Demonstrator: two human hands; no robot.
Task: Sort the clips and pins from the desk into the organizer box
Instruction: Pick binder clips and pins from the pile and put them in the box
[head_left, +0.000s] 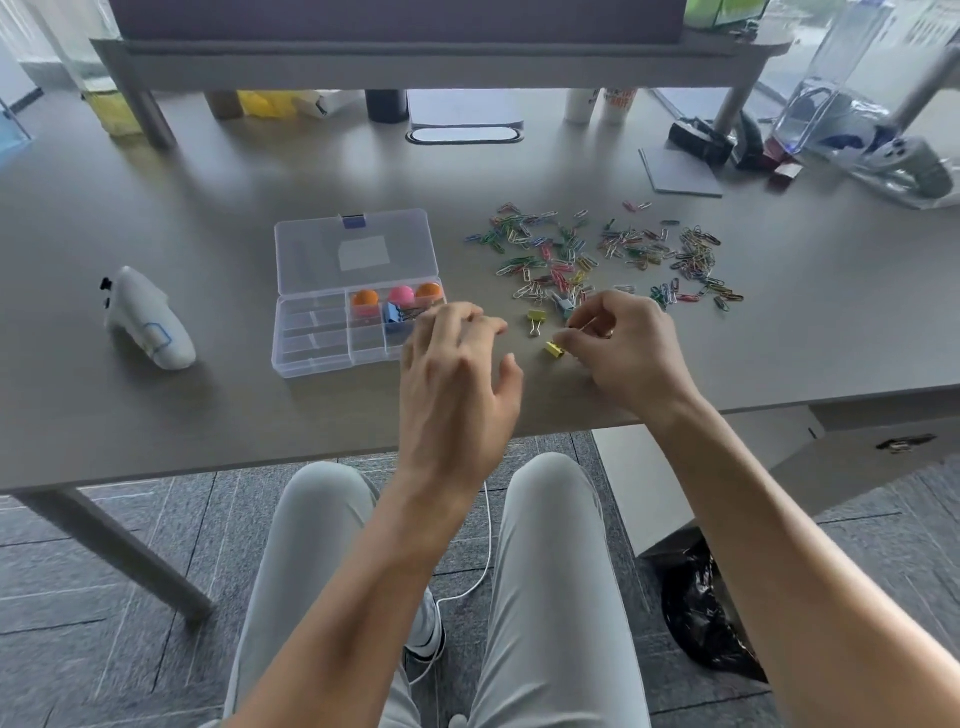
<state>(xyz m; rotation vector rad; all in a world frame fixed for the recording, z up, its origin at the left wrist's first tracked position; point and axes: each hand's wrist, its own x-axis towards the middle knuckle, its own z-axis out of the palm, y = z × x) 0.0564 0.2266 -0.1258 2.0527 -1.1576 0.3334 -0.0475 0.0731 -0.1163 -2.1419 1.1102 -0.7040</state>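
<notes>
A clear plastic organizer box (317, 332) lies open on the grey desk, its lid (358, 252) folded back. Its far compartments hold orange and pink balls (401, 296) and a blue binder clip (395, 314). My left hand (457, 384) hovers over the box's right end, fingers loosely bent, holding nothing visible. My right hand (623, 345) pinches a small yellow binder clip (555, 349) by its wire handle just above the desk. A second yellow binder clip (536, 319) lies beside it. Several coloured paper clips (602, 254) are scattered to the right.
A white handheld controller (148, 319) lies left of the box. A grey pad (678, 171), black items and a clear plastic bag (857, 119) sit at the far right. A monitor shelf (415, 57) spans the back. The desk's front edge runs beneath my wrists.
</notes>
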